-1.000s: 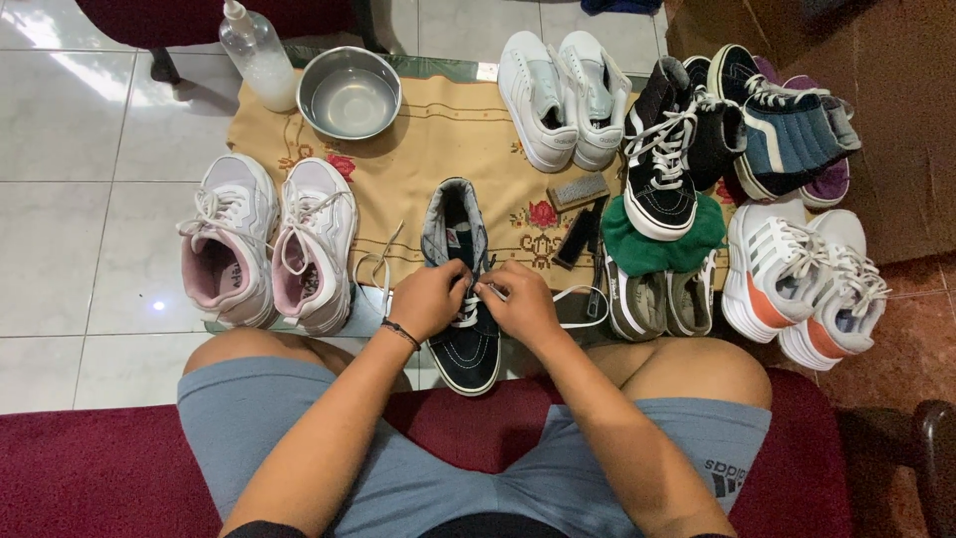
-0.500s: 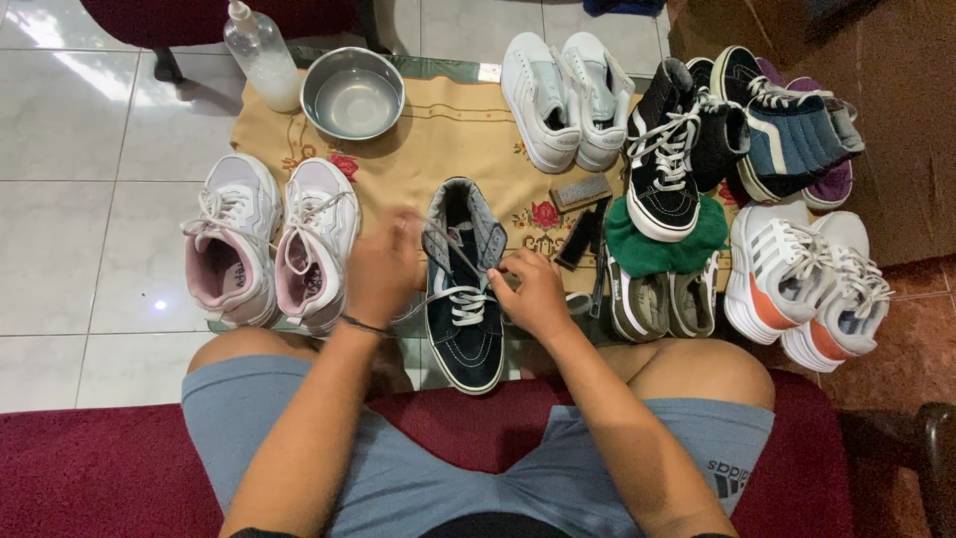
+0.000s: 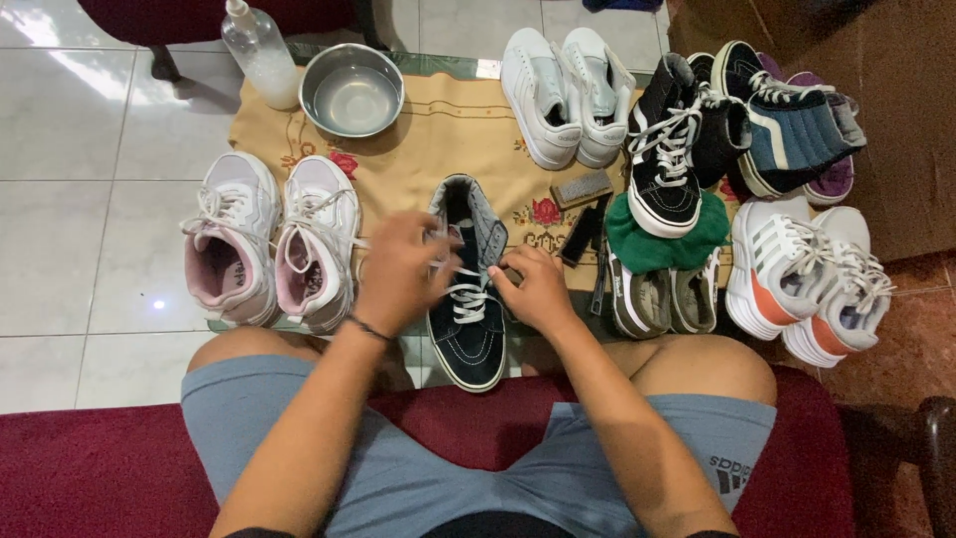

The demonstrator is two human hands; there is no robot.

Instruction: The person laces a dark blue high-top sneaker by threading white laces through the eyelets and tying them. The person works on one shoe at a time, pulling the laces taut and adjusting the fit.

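We see the left hand (image 3: 400, 271), blurred, its fingers curled on the white laces (image 3: 464, 296) of the dark high-top sneaker (image 3: 468, 289). The right hand (image 3: 530, 289) grips that sneaker's side; it stands between both hands, white-and-pink sneakers (image 3: 269, 244) just beyond the left hand.

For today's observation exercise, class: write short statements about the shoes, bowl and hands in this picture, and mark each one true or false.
1. Both hands, the left hand and the right hand, are at the dark high-top shoe. True.
2. The metal bowl is full of shoes. False: no shoe is in it.
3. The pink-lined white sneakers lie left of the dark shoe. True.
4. The green cloth covers the plastic bottle. False: it lies by the black lace-up shoe, far from the bottle.
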